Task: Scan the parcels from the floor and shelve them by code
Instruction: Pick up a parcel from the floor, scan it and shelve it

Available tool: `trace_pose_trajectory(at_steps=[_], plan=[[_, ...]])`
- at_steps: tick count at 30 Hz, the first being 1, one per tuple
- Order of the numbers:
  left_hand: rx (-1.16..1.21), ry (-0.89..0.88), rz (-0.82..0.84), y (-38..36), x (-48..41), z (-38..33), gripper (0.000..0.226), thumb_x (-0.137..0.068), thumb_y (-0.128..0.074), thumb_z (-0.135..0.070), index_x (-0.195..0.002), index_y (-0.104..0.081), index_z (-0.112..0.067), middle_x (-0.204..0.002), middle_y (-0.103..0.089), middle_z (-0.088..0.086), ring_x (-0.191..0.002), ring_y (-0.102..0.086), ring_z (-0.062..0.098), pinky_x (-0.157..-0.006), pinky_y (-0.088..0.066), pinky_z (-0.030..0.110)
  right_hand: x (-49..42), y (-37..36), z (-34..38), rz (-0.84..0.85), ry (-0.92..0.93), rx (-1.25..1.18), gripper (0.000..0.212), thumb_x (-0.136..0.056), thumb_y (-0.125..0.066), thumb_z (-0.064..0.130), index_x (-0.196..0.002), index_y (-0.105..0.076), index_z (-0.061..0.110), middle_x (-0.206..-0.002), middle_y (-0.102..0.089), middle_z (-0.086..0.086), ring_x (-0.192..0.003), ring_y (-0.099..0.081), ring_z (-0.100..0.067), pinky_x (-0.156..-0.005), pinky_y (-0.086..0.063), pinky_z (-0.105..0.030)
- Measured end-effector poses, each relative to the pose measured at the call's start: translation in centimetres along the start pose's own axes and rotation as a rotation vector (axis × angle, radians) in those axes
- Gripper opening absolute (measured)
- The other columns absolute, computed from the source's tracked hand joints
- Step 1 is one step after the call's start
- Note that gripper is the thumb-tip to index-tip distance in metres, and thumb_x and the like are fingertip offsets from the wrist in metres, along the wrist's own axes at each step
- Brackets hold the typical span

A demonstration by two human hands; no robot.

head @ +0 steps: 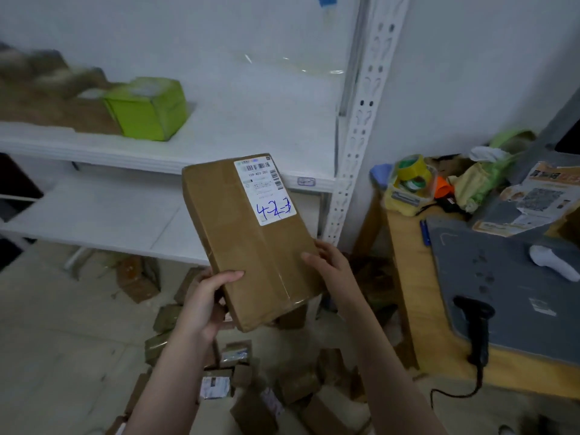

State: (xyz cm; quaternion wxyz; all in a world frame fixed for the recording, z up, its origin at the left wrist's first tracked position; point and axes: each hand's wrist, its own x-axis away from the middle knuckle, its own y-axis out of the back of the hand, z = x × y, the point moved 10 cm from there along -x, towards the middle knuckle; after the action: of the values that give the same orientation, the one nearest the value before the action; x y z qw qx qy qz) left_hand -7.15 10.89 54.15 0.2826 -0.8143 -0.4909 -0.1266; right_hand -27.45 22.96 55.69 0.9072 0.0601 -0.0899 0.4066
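Both hands clamp the near end of the parcel (251,240): left hand (204,304) at its left corner, right hand (328,265) on its right edge. Its long axis points away toward the shelf (219,152) beyond.

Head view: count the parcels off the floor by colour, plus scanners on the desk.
Brown parcel, held: 1
Green parcel, upper shelf: 1
Scanner: 1
Total: 3
Brown heap beside the green one: too blurred to count.
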Motion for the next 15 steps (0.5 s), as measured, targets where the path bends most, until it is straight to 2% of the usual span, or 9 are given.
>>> trace_pose_trajectory(at_steps=[2,4,6,9,12,15], plan=[[0.035,-0.018,-0.012,4.0,0.7,-2.5,0.085,-0.042,-0.085,-0.025,-0.123,-0.063,-0.009,-0.112,-0.070,0.009,-0.110,-0.061,0.028,-0.075,-0.050,0.037,0.3,-5.0,0.8,0.042,-0.004,-0.012,0.041,-0.089,-0.071,0.036,-0.126,-0.052,0.033,-0.122,-0.059,0.009,-0.106,-0.060,-0.010,-0.074,-0.051,-0.022],[0.067,-0.043,-0.022,7.9,1.4,-5.0,0.073,-0.051,-0.078,-0.021,-0.121,-0.063,-0.007,-0.105,-0.070,0.008,-0.100,-0.063,0.025,-0.069,-0.050,0.034,1.0,-9.8,1.4,0.075,-0.028,-0.047,0.040,-0.089,-0.071,0.032,-0.125,-0.054,0.028,-0.121,-0.063,0.003,-0.101,-0.065,-0.013,-0.068,-0.053,-0.020],[0.072,-0.098,-0.057,12.0,1.9,-7.6,0.086,-0.047,-0.082,-0.023,-0.128,-0.059,-0.004,-0.108,-0.072,0.013,-0.094,-0.065,0.023,-0.061,-0.053,0.030,1.6,-14.6,1.9,0.116,-0.046,-0.076,0.044,-0.087,-0.071,0.032,-0.127,-0.057,0.020,-0.115,-0.067,0.000,-0.093,-0.070,-0.014,-0.065,-0.054,-0.019],[0.081,-0.175,-0.106,17.8,2.3,-11.4,0.106,-0.034,-0.088,-0.030,-0.131,-0.057,-0.003,-0.116,-0.071,0.017,-0.096,-0.067,0.025,-0.052,-0.053,0.023,2.1,-21.3,2.3,0.187,-0.076,-0.130,0.062,-0.073,-0.073,0.043,-0.127,-0.059,0.015,-0.112,-0.073,-0.003,-0.093,-0.073,-0.017,-0.072,-0.057,-0.027],[0.076,-0.242,-0.106,21.7,2.4,-14.8,0.098,-0.037,-0.088,-0.026,-0.127,-0.059,-0.001,-0.111,-0.073,0.017,-0.092,-0.071,0.025,-0.055,-0.054,0.023,2.5,-26.5,2.8,0.225,-0.092,-0.141,0.063,-0.072,-0.070,0.047,-0.126,-0.060,0.017,-0.111,-0.074,-0.002,-0.093,-0.073,-0.017,-0.073,-0.058,-0.031],[0.069,-0.262,-0.092,23.8,1.6,-17.5,0.079,-0.051,-0.089,-0.021,-0.124,-0.063,-0.005,-0.108,-0.076,0.011,-0.095,-0.073,0.023,-0.069,-0.055,0.030,2.4,-29.5,4.2,0.193,-0.054,-0.121,0.058,-0.076,-0.068,0.049,-0.124,-0.061,0.017,-0.107,-0.075,-0.002,-0.090,-0.074,-0.017,-0.072,-0.060,-0.037]])
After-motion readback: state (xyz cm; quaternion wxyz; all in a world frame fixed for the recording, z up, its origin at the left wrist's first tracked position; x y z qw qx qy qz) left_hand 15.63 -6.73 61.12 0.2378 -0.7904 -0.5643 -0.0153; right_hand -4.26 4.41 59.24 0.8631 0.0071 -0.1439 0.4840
